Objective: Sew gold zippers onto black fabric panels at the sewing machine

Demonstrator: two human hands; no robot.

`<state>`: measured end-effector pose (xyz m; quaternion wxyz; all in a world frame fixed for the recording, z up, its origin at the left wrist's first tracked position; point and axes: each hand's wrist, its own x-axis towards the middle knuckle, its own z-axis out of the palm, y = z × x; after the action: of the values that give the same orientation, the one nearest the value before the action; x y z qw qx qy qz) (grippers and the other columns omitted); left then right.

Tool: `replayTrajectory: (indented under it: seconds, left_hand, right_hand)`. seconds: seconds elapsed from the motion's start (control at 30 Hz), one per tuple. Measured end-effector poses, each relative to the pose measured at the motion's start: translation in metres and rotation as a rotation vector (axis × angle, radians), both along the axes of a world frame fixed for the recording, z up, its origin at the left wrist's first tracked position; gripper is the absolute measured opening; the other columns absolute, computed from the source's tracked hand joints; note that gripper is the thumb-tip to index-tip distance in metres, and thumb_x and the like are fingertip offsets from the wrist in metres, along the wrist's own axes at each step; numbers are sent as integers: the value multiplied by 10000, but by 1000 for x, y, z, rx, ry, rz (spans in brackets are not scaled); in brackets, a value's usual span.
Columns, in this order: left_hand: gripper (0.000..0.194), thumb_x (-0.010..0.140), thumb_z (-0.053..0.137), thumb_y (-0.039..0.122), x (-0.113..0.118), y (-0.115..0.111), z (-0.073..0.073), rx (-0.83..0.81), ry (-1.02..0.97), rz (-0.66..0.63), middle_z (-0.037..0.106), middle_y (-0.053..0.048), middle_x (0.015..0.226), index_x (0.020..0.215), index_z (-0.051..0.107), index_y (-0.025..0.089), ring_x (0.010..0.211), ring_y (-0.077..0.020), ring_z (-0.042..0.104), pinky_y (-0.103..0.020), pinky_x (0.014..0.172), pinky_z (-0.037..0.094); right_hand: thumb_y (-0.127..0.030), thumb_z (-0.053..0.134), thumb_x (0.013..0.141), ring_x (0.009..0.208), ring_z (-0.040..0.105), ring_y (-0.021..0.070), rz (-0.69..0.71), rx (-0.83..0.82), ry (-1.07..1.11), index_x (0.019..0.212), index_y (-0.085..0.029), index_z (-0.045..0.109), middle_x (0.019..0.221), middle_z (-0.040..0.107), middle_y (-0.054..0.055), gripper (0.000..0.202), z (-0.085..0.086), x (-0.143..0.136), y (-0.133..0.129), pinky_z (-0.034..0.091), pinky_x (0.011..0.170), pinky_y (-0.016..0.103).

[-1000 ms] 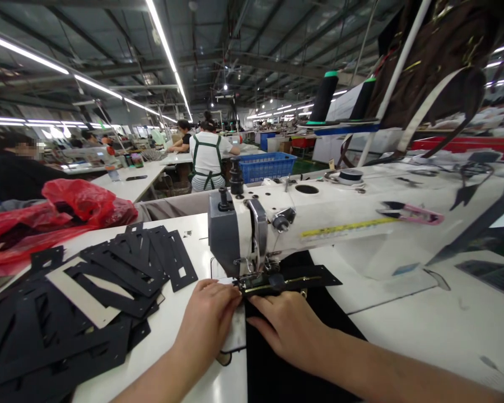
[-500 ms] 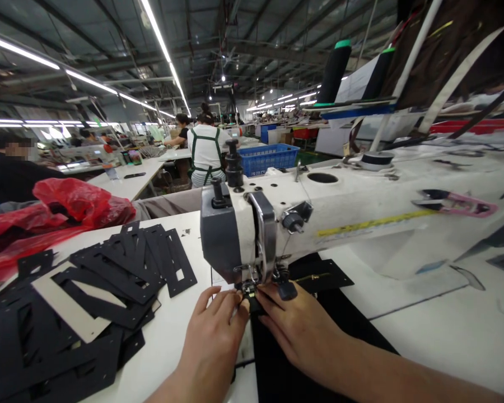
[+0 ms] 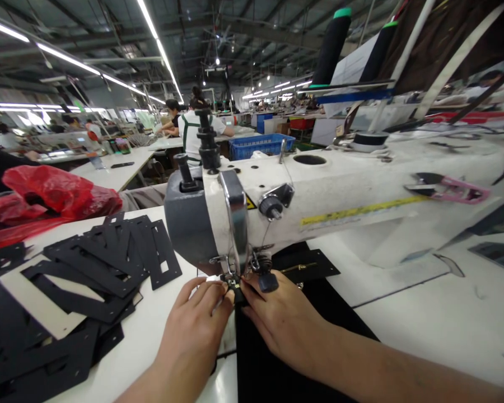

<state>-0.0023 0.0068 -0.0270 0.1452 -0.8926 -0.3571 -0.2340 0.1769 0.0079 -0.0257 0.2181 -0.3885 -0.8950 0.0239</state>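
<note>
My left hand (image 3: 197, 319) is closed beside the needle of a white sewing machine (image 3: 340, 190), thumb and fingertips pinching the edge of black fabric (image 3: 273, 364). My right hand (image 3: 285, 319) presses its bunched fingers on the same fabric, just right of the presser foot (image 3: 234, 278). Small gold teeth show between the two hands, under the foot. Behind my right hand, a gold zipper (image 3: 300, 267) lies along a black panel that reaches under the machine arm. My fingertips are partly hidden by the machine parts.
A heap of black frame-shaped pieces (image 3: 105, 263), one with a pale side up, covers the table's left. Behind it lies red plastic (image 3: 59, 190). Pink-handled thread snips (image 3: 449, 187) rest on the machine arm. Beyond are a blue basket (image 3: 260, 146) and co-workers.
The view has shifted, so the machine and hands sit further left in the picture. Both hands stay at the needle on the black fabric.
</note>
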Motion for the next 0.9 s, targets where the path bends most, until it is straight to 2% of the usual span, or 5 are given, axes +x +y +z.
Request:
replayTrajectory:
  seconds: [0.23,0.47,0.63,0.9]
  left_hand:
    - [168,841,455,91,0,3,1,-33,21,9,610,-77,875,879,606,155,849,-221,569,-402,831,406]
    - [89,837,520,81,1,9,-4,-39,-38,29,612,-44,837,810,564,153,801,-201,569,-375,778,420]
    - [101,832,525,63,2,11,-5,-55,-57,33,611,-41,817,788,551,150,767,-201,569,-376,742,426]
    - [142,797,542,28,-3,11,-9,-44,-109,4,631,-41,872,814,570,167,816,-195,590,-377,788,434]
  right_hand:
    - [-91,484,807,973,524,266,-9,21,19,933,-95,595,1015,600,152,168,1,0,2,430,876,417]
    - [-83,497,794,936,538,253,-34,33,21,990,-97,580,988,608,137,212,3,-3,5,441,849,403]
    - [-87,490,799,952,537,260,-28,31,23,983,-101,585,1024,603,140,208,4,-4,6,443,842,406]
    - [-85,482,797,956,533,242,-42,26,11,991,-118,572,1004,606,124,217,3,-3,3,428,863,392]
